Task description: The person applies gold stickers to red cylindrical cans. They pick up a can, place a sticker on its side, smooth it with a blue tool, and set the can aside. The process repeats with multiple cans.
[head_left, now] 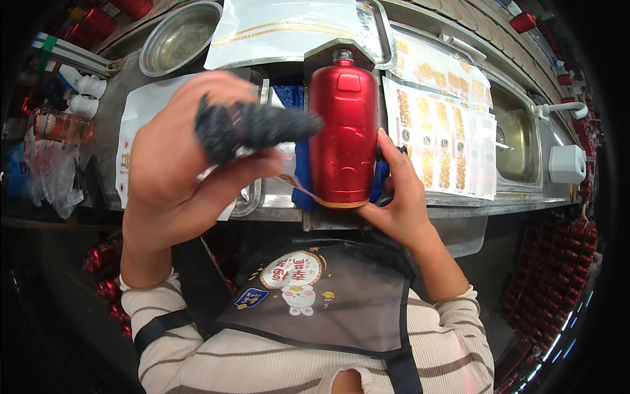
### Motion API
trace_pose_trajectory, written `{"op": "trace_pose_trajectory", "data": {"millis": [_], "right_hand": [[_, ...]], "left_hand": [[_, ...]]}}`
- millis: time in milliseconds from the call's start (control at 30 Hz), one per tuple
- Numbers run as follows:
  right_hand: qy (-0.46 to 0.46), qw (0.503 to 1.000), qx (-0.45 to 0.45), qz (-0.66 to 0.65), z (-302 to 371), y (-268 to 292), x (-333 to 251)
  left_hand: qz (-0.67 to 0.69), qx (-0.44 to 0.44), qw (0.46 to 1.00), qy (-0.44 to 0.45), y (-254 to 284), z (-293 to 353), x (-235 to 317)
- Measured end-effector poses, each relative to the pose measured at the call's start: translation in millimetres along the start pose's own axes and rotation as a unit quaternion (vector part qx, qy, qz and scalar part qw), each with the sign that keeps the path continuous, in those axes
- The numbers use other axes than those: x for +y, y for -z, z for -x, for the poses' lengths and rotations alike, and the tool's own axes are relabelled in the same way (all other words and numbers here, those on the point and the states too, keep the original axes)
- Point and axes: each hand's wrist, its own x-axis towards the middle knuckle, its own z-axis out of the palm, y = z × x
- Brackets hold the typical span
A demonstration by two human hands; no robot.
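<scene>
Bottle (pixel 343 141) metallic red; finger wrap (pixel 262 125) black; sheets (pixel 443 141) white, gold-patterned; shirt (pixel 262 368) cream, brown-striped.

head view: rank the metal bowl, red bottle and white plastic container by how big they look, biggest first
1. red bottle
2. metal bowl
3. white plastic container

The container sits near the distorted rim, but looks clearly smallest.

Metal bench (pixel 121 108) with a sink (pixel 515 148) at the right
A metal bowl (pixel 156 49) and a tray (pixel 382 41) lie toward the back, gold-patterned sheets (pixel 441 138) left of the sink, a white jug (pixel 567 164) to its right.
</scene>
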Motion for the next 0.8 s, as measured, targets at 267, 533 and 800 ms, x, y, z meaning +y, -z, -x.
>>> {"op": "trace_pose_trajectory", "data": {"millis": [267, 533, 800], "right_hand": [[-0.198, 0.929, -0.016, -0.313, -30, 29, -27], [-0.167, 0.951, 0.021, -0.258, -46, -2, -19], [-0.172, 0.934, -0.002, -0.312, -44, 0, -18]], "left_hand": [[0.119, 0.044, 0.983, 0.133, -65, -55, -40], [0.179, 0.054, 0.968, 0.168, -75, -57, -51], [0.222, 0.066, 0.948, 0.219, -80, -58, -49]]}}
